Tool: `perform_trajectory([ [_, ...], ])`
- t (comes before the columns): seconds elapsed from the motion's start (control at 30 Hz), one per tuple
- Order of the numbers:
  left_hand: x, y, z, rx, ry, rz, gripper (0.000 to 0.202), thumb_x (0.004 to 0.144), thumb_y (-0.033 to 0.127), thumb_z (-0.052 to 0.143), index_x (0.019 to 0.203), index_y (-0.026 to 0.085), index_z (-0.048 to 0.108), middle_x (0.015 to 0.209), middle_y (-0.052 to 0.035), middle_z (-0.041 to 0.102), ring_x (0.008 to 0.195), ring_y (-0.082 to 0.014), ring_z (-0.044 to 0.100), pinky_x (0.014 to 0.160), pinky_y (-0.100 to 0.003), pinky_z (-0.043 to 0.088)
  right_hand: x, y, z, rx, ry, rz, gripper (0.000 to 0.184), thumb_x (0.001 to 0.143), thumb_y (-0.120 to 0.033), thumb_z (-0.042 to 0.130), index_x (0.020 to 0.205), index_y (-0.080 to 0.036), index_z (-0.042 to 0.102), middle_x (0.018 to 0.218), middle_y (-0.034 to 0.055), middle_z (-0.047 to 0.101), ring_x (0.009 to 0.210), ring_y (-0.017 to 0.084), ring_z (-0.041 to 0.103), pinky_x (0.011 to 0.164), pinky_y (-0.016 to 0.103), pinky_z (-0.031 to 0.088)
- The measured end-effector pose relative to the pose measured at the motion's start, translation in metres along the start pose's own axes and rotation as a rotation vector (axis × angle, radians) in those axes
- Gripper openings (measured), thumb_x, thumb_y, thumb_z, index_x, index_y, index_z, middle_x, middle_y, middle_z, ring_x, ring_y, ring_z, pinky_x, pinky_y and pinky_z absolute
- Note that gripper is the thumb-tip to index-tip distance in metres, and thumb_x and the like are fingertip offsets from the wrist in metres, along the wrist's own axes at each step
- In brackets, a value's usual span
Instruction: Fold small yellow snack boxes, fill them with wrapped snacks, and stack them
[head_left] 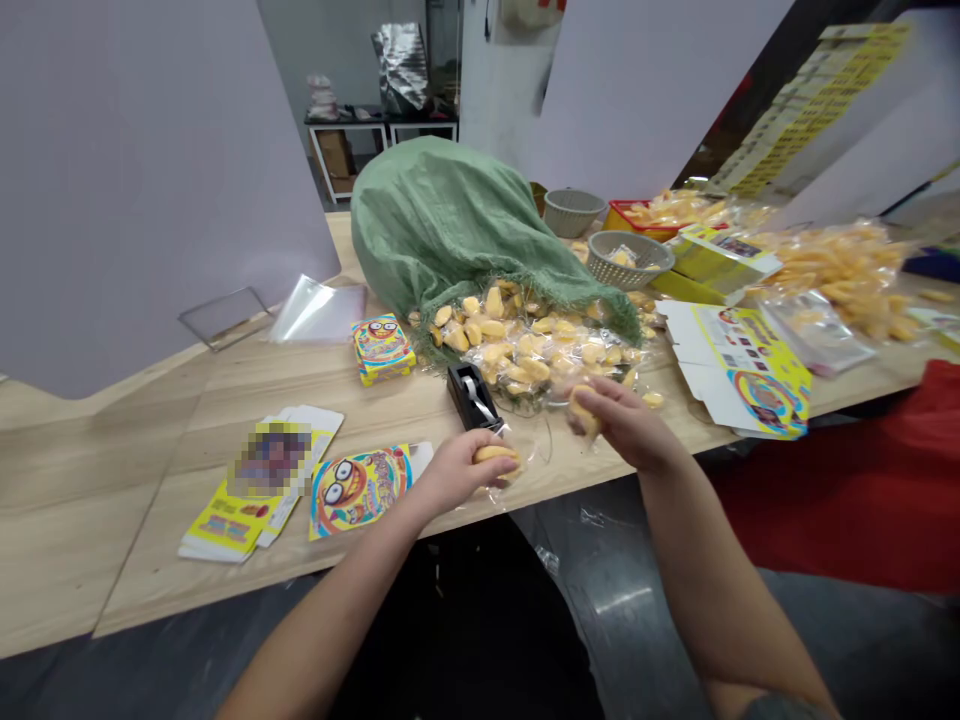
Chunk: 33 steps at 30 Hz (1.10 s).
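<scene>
My left hand (456, 472) is closed around a yellow oval piece (496, 454) in clear wrap, just in front of a black tape dispenser (465, 398). Between the fingers of my right hand (634, 422) is another wrapped yellow piece (583, 410), held above the table near its front edge. Behind both hands, a heap of wrapped yellow pieces (532, 350) spills from the mouth of a green woven sack (442, 220). What exactly the yellow pieces are, I cannot make out.
Left of the dispenser stands a small printed box (382, 348); flat printed cartons (360, 490) and clear plastic sheets (319, 312) lie nearby. To the right are grey baskets (630, 258), a flattened carton (750, 370) and bagged yellow pieces (840, 265). Red cloth (847, 510) hangs at right.
</scene>
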<state>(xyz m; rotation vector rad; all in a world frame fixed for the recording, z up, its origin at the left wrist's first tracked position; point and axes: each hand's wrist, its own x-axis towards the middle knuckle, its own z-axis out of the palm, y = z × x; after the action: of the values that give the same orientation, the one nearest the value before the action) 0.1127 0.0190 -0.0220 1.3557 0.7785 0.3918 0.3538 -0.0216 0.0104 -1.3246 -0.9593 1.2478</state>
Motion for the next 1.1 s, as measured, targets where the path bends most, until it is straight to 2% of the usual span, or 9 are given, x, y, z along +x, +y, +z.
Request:
perform_trajectory([
  [0.13, -0.032, -0.010, -0.028, -0.177, 0.135, -0.130, 0.040, 0.071, 0.049, 0.071, 0.082, 0.013, 0.057, 0.071, 0.0000, 0.061, 0.060, -0.0130, 0.064, 0.056, -0.022, 0.050, -0.005, 0.007, -0.012, 0.208, 0.180, -0.024, 0.022, 0.077, -0.036, 0.067, 0.093, -0.021, 0.067, 0.076, 0.0030, 0.063, 0.060, 0.014, 0.058, 0.053, 0.027, 0.048],
  [0.3, -0.058, -0.031, -0.068, -0.257, 0.719, 0.026, 0.042, 0.073, 0.048, 0.070, 0.097, 0.016, 0.057, 0.085, 0.0005, 0.060, 0.071, -0.0118, 0.065, 0.068, -0.026, 0.055, -0.045, 0.047, 0.052, 0.220, -0.537, 0.468, 0.040, 0.078, -0.039, 0.068, 0.113, -0.019, 0.061, 0.089, 0.0084, 0.069, 0.084, 0.026, 0.068, 0.065, 0.039, 0.057],
  [0.33, -0.061, -0.036, -0.074, -0.243, 0.776, 0.039, 0.042, 0.076, 0.046, 0.066, 0.104, 0.017, 0.056, 0.093, -0.0015, 0.061, 0.077, -0.0133, 0.065, 0.071, -0.027, 0.055, -0.052, 0.060, 0.069, 0.209, -0.589, 0.506, 0.040, 0.079, -0.039, 0.067, 0.113, -0.020, 0.062, 0.093, 0.0078, 0.069, 0.087, 0.024, 0.067, 0.070, 0.038, 0.057],
  [0.4, -0.067, -0.047, -0.079, -0.111, 0.834, 0.071, 0.040, 0.083, 0.042, 0.058, 0.116, 0.020, 0.054, 0.110, -0.0061, 0.061, 0.092, -0.0179, 0.065, 0.076, -0.031, 0.055, -0.059, 0.085, 0.092, 0.212, -0.397, 0.467, 0.036, 0.080, -0.041, 0.065, 0.111, -0.022, 0.062, 0.097, 0.0049, 0.068, 0.087, 0.021, 0.066, 0.075, 0.037, 0.056],
  [0.53, -0.072, -0.068, -0.061, 0.632, 0.710, 0.250, 0.037, 0.092, 0.025, 0.042, 0.126, 0.021, 0.054, 0.128, -0.0116, 0.058, 0.121, -0.0238, 0.052, 0.101, -0.044, 0.042, -0.053, 0.114, 0.090, 0.135, 0.039, 0.353, 0.045, 0.082, -0.048, 0.060, 0.119, -0.025, 0.053, 0.102, 0.0054, 0.066, 0.085, 0.021, 0.065, 0.077, 0.039, 0.055],
  [0.67, -0.074, -0.076, -0.031, 1.193, 0.412, 0.206, 0.046, 0.086, 0.014, 0.044, 0.132, 0.016, 0.051, 0.139, -0.0150, 0.050, 0.134, -0.0296, 0.039, 0.113, -0.056, 0.018, -0.041, 0.111, 0.085, -0.317, 0.187, -0.045, 0.046, 0.091, -0.043, 0.045, 0.131, -0.020, 0.049, 0.117, 0.0119, 0.059, 0.107, 0.026, 0.058, 0.095, 0.049, 0.045],
  [0.77, -0.086, -0.069, -0.023, 1.287, 0.307, 0.149, 0.062, 0.084, 0.028, 0.050, 0.142, 0.011, 0.035, 0.148, -0.0165, 0.037, 0.141, -0.0309, 0.026, 0.115, -0.059, 0.007, -0.032, 0.115, 0.116, -0.780, 0.096, -0.363, 0.047, 0.093, -0.029, 0.037, 0.137, -0.013, 0.045, 0.126, 0.0172, 0.053, 0.119, 0.028, 0.047, 0.104, 0.050, 0.036],
  [0.93, -0.124, -0.074, -0.035, 1.365, 0.423, -0.010, 0.094, 0.071, 0.056, 0.065, 0.144, 0.009, 0.028, 0.154, -0.0204, 0.022, 0.143, -0.0349, 0.018, 0.114, -0.058, 0.011, -0.023, 0.138, 0.171, -1.159, -0.149, -0.458, 0.060, 0.093, -0.038, 0.045, 0.144, -0.007, 0.034, 0.138, 0.0208, 0.047, 0.128, 0.033, 0.040, 0.107, 0.056, 0.028],
  [1.1, -0.147, -0.097, -0.070, 1.451, 0.436, -0.118, 0.101, 0.065, 0.053, 0.074, 0.145, 0.011, 0.028, 0.152, -0.0208, 0.028, 0.141, -0.0351, 0.023, 0.114, -0.053, 0.016, -0.018, 0.141, 0.154, -1.285, -0.384, -0.545, 0.052, 0.093, -0.042, 0.049, 0.140, -0.022, 0.043, 0.144, 0.0134, 0.044, 0.135, 0.033, 0.032, 0.108, 0.059, 0.022],
])
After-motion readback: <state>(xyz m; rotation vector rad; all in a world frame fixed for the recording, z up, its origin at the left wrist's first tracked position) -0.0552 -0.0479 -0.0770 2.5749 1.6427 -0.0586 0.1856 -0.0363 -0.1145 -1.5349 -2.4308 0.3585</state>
